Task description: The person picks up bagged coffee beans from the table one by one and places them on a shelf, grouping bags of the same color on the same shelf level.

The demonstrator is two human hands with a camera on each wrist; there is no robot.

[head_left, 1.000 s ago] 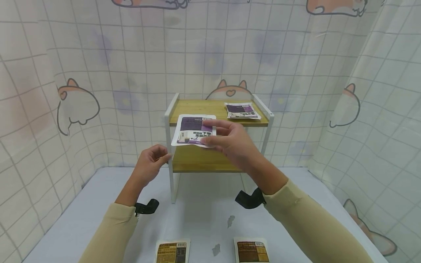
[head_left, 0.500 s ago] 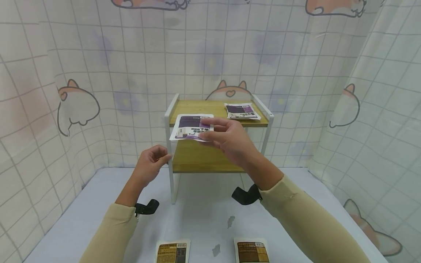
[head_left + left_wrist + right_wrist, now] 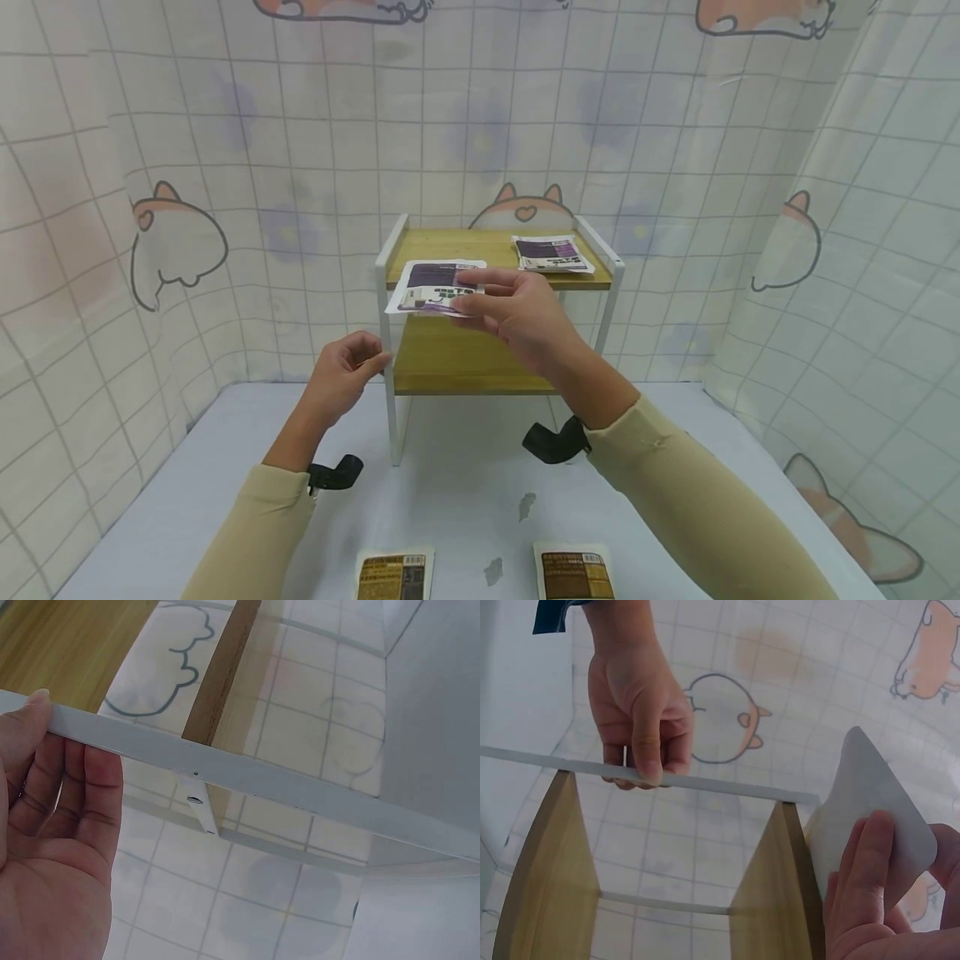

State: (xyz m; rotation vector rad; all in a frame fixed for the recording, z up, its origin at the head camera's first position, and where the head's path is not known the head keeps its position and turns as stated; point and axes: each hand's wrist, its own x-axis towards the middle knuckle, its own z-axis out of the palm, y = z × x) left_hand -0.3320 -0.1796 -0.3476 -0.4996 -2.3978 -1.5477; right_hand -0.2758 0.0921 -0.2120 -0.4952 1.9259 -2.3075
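In the head view my right hand (image 3: 521, 317) pinches a white and purple packet (image 3: 431, 287) by its right edge. The packet is held nearly flat at the front left of the upper board of a two-tier shelf (image 3: 472, 383); whether it touches the board I cannot tell. From the right wrist view, the packet's plain white underside (image 3: 877, 802) shows against the fingers. My left hand (image 3: 67, 825) grips the shelf's white front left post (image 3: 262, 776), thumb on one side and fingers curled behind. Another purple packet (image 3: 553, 253) lies at the right of the upper board.
Two brown packets, a left one (image 3: 393, 575) and a right one (image 3: 573, 572), lie at the near edge of the white table (image 3: 247, 467). Grey patches (image 3: 527, 505) mark the tabletop. A grid-patterned curtain (image 3: 315, 125) surrounds the back and sides.
My right hand has moved slightly left and forward with the packet, which has tilted flatter over the upper board. The left hand has stayed on the post.
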